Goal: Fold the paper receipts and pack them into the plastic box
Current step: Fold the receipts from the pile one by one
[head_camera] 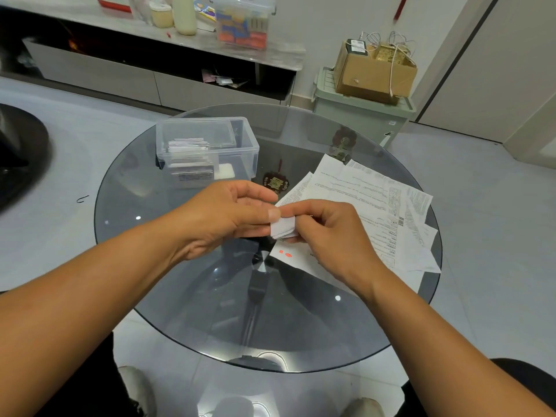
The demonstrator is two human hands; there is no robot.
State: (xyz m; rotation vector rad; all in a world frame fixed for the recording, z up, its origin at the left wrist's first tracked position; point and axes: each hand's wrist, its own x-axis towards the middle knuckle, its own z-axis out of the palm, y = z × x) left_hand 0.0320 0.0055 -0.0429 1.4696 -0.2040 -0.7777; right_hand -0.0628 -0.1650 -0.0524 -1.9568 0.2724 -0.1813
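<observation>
A small folded receipt [282, 228] is pinched above the round glass table [301, 326] between the left hand [222, 218] and right hand [328, 233], apparently so its creases can be pressed before packing into the clear plastic box [207, 149] beyond, beside the unfolded receipts [367, 203].

Box [207, 145] sits far-left on desk [210, 311], w/ folded receipts [189, 161] stacked inside at its left end. Loose receipts [370, 206] spread on desk's right side, well apart from box. Both hands meet above desk centre, in front of box: left hand [219, 218] & right hand [328, 233] pinch small folded receipt [282, 227] between them, over near-left edge of loose sheets.
</observation>
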